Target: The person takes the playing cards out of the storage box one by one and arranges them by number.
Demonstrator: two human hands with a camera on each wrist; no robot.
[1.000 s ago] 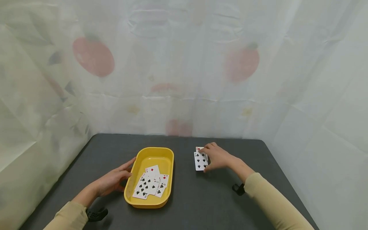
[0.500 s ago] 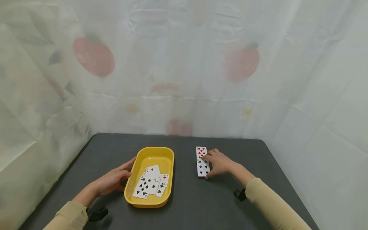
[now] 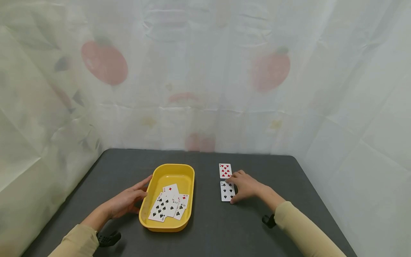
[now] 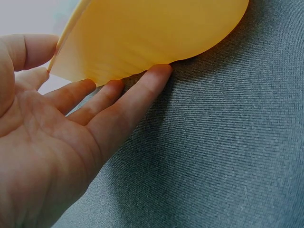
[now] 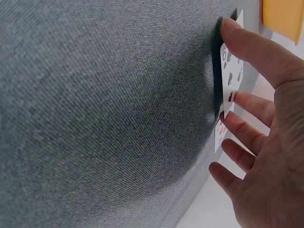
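A yellow tray (image 3: 167,167) stands left of the table's middle with several face-up playing cards (image 3: 167,207) in it. My left hand (image 3: 128,200) lies flat beside the tray, its straight fingers (image 4: 142,88) touching the tray's outer wall (image 4: 156,28). On the right a red hearts card (image 3: 225,170) lies face up, and a black spades card (image 3: 226,191) lies just nearer me. My right hand (image 3: 245,185) rests on the spades card (image 5: 230,71), thumb at its near end and fingers at its far end. The hearts card (image 5: 219,130) shows beyond the fingers.
The dark grey table (image 3: 208,228) is walled by pale sheeting with faded red prints at the back and both sides. Black straps sit at both wrists (image 3: 107,239). Bare table shows between the tray and the two cards.
My right hand has slid the spades card toward me, off the hearts card, so the two now lie apart. The left hand and tray have stayed put.
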